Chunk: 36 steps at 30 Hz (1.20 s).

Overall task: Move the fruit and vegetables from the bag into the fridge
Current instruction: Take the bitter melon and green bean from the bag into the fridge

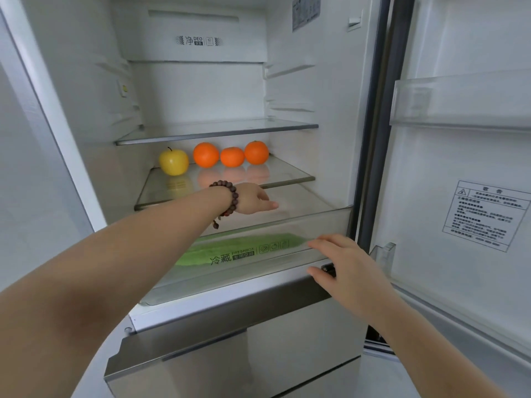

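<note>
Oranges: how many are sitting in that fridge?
3, in a row on the middle glass shelf, right of the yellow apple: left orange, middle orange, right orange. None seems hidden.

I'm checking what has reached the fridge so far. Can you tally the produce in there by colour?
Orange: 3, the oranges on the glass shelf
Yellow: 1, the apple on the same shelf
Green: 1, the leafy vegetable in the drawer
Total: 5

left grip (pixel 254 199): arm outstretched, fingers hidden (beaded wrist) | right grip (pixel 342 265): fingers straight
</note>
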{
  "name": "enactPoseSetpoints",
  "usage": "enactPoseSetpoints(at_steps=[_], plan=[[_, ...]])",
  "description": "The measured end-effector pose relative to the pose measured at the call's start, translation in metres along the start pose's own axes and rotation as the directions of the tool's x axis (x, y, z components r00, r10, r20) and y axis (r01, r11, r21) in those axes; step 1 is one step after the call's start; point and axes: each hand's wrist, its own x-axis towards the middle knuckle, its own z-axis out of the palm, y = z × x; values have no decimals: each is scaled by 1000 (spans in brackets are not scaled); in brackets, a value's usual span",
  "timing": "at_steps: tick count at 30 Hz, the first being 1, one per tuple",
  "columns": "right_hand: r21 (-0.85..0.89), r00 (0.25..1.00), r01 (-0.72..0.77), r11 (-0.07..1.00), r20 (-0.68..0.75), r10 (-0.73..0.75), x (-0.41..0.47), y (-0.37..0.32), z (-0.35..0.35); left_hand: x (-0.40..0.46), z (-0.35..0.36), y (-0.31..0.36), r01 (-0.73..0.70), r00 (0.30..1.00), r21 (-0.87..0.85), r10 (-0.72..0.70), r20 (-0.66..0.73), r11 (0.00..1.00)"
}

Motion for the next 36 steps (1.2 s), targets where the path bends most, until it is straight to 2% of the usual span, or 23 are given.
enactPoseSetpoints(at_steps=[2, 5, 10, 14, 16, 22, 28, 32, 36], plan=[[-4, 1000, 14, 1000, 2, -14, -1, -3, 0, -20, 2, 2, 26, 997, 4, -25, -71, 1000], [3, 1000, 27, 1000, 6, -27, -4, -5, 3, -54, 7, 9, 70, 964, -12, -71, -255, 997], [18, 998, 60, 998, 18, -61, -14, -6, 12, -120, 38, 38, 59, 835, -57, -80, -545, 997], [11, 998, 51, 999, 33, -51, -30, -4, 21, -168, 84, 65, 87, 740, -43, -93, -667, 995], [-8, 999, 42, 999, 25, -41, -42, 0, 28, -181, 113, 75, 101, 751, -74, -125, -649, 992], [-59, 998, -69, 996, -9, 69, -88, 17, 54, -180, 193, 87, 154, 882, -161, -209, -423, 975], [-119, 961, -276, 954, -3, 278, -136, 22, 81, -165, 240, 89, 50, 951, -215, -112, -289, 975], [-134, 878, -479, 868, -53, 476, -173, 11, 91, -162, 259, 91, -100, 969, -210, 47, -243, 973], [-162, 721, -691, 705, -78, 689, -222, -3, 97, -168, 283, 107, -292, 948, -205, 254, -192, 934]])
